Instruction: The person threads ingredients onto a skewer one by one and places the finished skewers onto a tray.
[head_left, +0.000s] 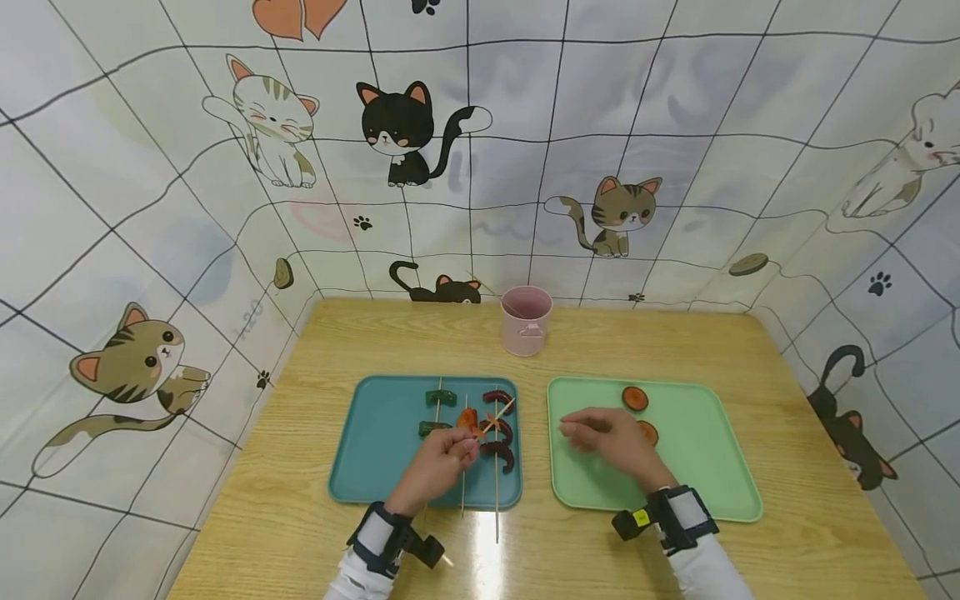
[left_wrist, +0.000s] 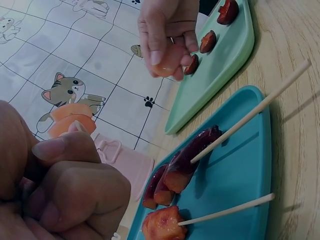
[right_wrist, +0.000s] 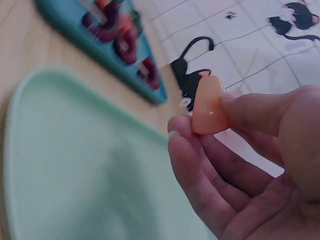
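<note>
My left hand (head_left: 442, 467) grips a thin wooden skewer (head_left: 504, 409) over the blue tray (head_left: 375, 450). Pale orange slices (left_wrist: 72, 120) are threaded on this skewer near its tip. Above the green tray (head_left: 720, 483), my right hand (head_left: 611, 437) pinches a smooth orange piece (right_wrist: 210, 106) between thumb and fingers. On the blue tray lie a skewer of dark red curled pieces (head_left: 498, 454), one with an orange-red chunk (left_wrist: 162, 223) and one with green pieces (head_left: 441, 397).
Round brown-rimmed slices (head_left: 635, 398) lie on the green tray, partly behind my right hand. A pink cup (head_left: 525, 333) stands at the table's back, between the trays. Cat-print cloth (head_left: 510, 175) hangs behind and beside the wooden table (head_left: 645, 337). Skewer ends jut over the blue tray's front edge.
</note>
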